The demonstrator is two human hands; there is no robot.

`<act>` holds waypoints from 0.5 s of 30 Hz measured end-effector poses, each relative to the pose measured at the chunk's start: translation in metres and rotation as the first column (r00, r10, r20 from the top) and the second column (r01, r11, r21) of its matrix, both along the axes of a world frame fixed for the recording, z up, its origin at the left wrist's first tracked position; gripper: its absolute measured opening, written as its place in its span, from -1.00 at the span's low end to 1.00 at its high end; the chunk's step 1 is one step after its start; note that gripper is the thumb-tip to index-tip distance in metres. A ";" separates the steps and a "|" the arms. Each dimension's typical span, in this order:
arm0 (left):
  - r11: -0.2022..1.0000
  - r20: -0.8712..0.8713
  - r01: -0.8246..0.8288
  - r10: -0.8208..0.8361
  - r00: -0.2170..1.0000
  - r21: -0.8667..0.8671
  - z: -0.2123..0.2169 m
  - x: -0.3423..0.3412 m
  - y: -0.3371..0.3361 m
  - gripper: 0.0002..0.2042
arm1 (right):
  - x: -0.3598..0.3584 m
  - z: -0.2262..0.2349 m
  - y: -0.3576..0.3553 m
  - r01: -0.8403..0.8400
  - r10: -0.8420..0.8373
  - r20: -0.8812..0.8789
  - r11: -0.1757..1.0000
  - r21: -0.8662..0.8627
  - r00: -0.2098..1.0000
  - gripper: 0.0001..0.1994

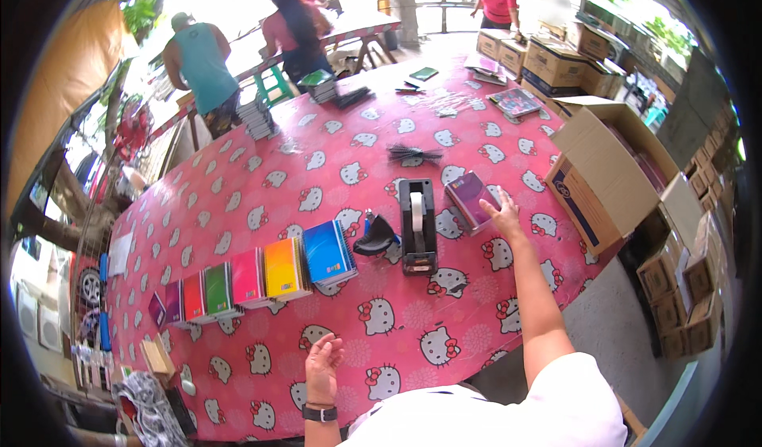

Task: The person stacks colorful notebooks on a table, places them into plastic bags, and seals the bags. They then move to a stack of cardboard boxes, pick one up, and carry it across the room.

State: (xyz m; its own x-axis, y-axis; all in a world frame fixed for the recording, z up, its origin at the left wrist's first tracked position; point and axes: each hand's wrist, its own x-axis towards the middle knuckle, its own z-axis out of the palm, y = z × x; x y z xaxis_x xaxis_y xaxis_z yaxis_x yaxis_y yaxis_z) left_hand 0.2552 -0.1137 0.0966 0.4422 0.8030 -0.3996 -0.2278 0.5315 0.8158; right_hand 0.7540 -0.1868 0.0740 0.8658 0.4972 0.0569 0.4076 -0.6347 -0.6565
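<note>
My right hand [502, 210] reaches over the table, its fingers spread at the right edge of a small stack of purple notebooks [468, 194]. The fingers touch or nearly touch the top cover. Left of that stack stands a black tape dispenser [417, 248] with a roll of clear tape. Close to the front edge hovers my left hand [324, 360], loosely curled with fingers apart and nothing in it. A row of spiral notebook stacks runs across the left, from purple through red, green [217, 288], pink and yellow [284, 267] to blue [327, 252].
A black-and-blue handheld tool [376, 235] lies beside the dispenser. Behind it is a bundle of thin dark strips [414, 154]. An open cardboard box [591, 201] stands at the right edge. More notebook stacks [255, 119] sit at the far side. Several people are beyond the table.
</note>
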 end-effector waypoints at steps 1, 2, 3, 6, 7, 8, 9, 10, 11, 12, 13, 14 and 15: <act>0.999 0.007 -0.034 0.034 0.999 0.003 0.000 -0.008 -0.002 -0.74 | -0.011 -0.001 0.010 -0.098 0.098 0.016 0.995 -0.003 0.995 -0.16; 0.997 0.012 -0.076 0.076 0.997 0.007 0.001 -0.014 -0.006 -0.73 | -0.015 -0.012 0.018 -0.116 0.113 0.130 0.993 0.014 0.985 -0.17; 0.994 -0.007 -0.110 0.110 0.994 0.006 0.002 -0.018 -0.010 -0.73 | -0.014 -0.025 0.021 -0.151 0.140 0.246 0.988 0.028 0.959 -0.17; 0.990 -0.064 -0.139 0.140 0.988 0.023 -0.002 -0.029 -0.024 -0.73 | -0.015 -0.028 0.022 -0.186 0.165 0.349 0.982 0.026 0.922 -0.24; 0.990 -0.063 -0.140 0.142 0.988 0.033 -0.008 -0.032 -0.026 -0.72 | -0.007 -0.033 0.019 -0.174 0.167 0.412 0.984 -0.020 0.896 -0.26; 0.990 -0.071 -0.137 0.140 0.988 0.037 -0.014 -0.037 -0.033 -0.72 | 0.001 -0.036 0.018 -0.260 0.225 0.359 0.964 0.052 0.906 -0.31; 0.996 -0.070 -0.079 0.082 0.994 0.044 -0.019 -0.033 -0.030 -0.71 | 0.029 -0.057 -0.001 -0.261 0.184 0.480 0.960 0.098 0.858 -0.31; 0.993 -0.036 -0.115 0.116 0.993 0.022 -0.027 -0.035 -0.034 -0.71 | 0.021 -0.056 -0.001 -0.267 0.213 0.371 0.958 0.102 0.904 -0.28; 0.993 0.019 -0.116 0.116 0.993 -0.003 -0.031 -0.037 -0.036 -0.71 | 0.032 -0.064 -0.006 -0.220 0.189 0.329 0.974 0.059 0.925 -0.26; 0.990 -0.009 -0.143 0.143 0.990 0.016 -0.029 -0.044 -0.039 -0.71 | 0.024 -0.060 -0.007 -0.148 0.143 0.270 0.989 -0.001 0.952 -0.26; 0.991 -0.021 -0.131 0.132 0.991 0.029 -0.023 -0.047 -0.039 -0.71 | 0.034 -0.060 -0.016 -0.121 0.115 0.230 0.993 0.012 0.966 -0.28; 0.990 -0.038 -0.135 0.137 0.990 0.038 -0.021 -0.054 -0.043 -0.71 | 0.042 -0.058 -0.005 -0.109 0.104 0.185 0.994 0.019 0.977 -0.31; 0.985 -0.050 -0.166 0.169 0.984 0.048 -0.026 -0.060 -0.049 -0.73 | 0.040 -0.052 0.009 -0.008 0.026 0.258 0.997 -0.071 0.966 -0.34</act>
State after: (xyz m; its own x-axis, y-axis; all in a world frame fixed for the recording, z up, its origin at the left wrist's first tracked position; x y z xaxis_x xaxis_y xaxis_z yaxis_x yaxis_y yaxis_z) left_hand 0.1952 -0.1624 0.0710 0.2789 0.8808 -0.3828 -0.2657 0.4538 0.8506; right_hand 0.7937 -0.1777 0.0215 0.8173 0.5224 0.2433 0.5691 -0.6658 -0.4825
